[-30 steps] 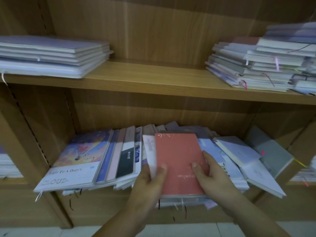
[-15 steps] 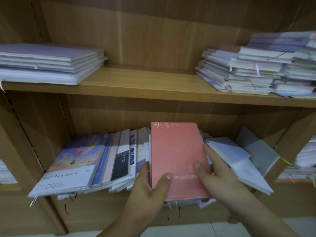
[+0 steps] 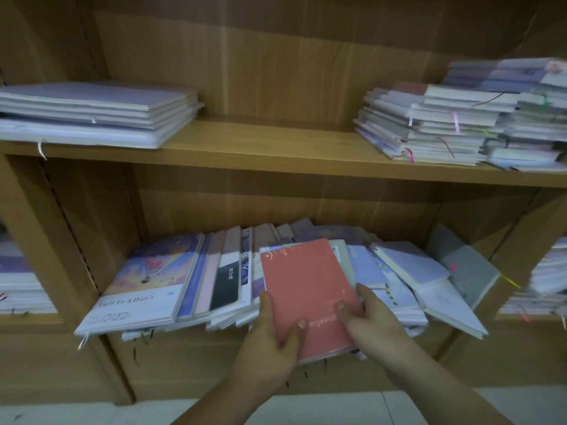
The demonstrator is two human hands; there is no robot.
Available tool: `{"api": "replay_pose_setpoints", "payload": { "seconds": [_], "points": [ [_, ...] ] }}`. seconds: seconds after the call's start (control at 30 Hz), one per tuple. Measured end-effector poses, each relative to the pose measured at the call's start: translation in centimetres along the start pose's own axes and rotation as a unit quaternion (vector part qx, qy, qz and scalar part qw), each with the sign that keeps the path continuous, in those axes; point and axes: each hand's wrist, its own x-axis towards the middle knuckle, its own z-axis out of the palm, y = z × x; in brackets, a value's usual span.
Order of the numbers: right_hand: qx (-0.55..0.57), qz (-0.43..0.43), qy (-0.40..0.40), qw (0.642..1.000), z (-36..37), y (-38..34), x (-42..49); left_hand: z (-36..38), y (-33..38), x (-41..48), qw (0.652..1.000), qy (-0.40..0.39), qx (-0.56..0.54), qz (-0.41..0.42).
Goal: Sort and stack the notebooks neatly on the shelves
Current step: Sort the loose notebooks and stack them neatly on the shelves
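A salmon-red notebook lies on top of the messy spread of notebooks on the lower shelf. My left hand grips its lower left edge, thumb on the cover. At the notebook's lower right edge is my right hand, its thumb pressing the cover. To the left lie a large illustrated diary and several slim notebooks fanned side by side. Pale blue and grey notebooks slump to the right.
The upper shelf carries a flat stack of pale notebooks at the left and taller, uneven stacks at the right, with bare wood between them. Side compartments hold further stacks. A tiled floor shows below.
The red notebook was lifted and tilted up off the pile half a second ago; now it sits lower again on the pile, with both hands still holding its lower edges.
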Motion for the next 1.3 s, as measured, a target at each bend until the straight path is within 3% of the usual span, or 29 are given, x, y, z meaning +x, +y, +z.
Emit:
{"api": "replay_pose_setpoints", "payload": {
  "seconds": [0.2, 0.33, 0.5, 0.8, 1.03, 1.17, 1.3],
  "points": [
    [0.076, 0.027, 0.002, 0.997, 0.2, 1.1, 0.3, -0.3, -0.9, -0.5, 0.992, 0.026, 0.047, 0.116],
    [0.088, -0.009, 0.041, 0.995, -0.2, 1.1, -0.2, -0.5, 0.4, -0.8, 0.980, 0.053, 0.029, 0.188],
    [0.050, -0.097, 0.064, 0.992, -1.6, 0.4, -1.4, -0.3, 1.5, -1.0, 0.977, 0.051, -0.003, 0.205],
    [-0.045, -0.151, 0.018, 0.987, -3.6, -1.1, -6.0, -2.5, 3.3, -5.3, 0.973, 0.042, -0.062, 0.217],
    [0.012, -0.223, 0.075, 0.972, -6.6, -3.7, -11.2, -5.0, 7.9, -11.1, 0.963, 0.086, -0.064, 0.247],
    [0.019, -0.255, 0.125, 0.959, -9.6, -7.5, -13.7, -6.9, 13.0, -12.7, 0.943, 0.127, -0.050, 0.303],
    [0.052, -0.304, 0.150, 0.939, -14.6, -11.9, -12.5, -8.0, 19.6, -11.5, 0.924, 0.114, -0.066, 0.358]
  ]
}}
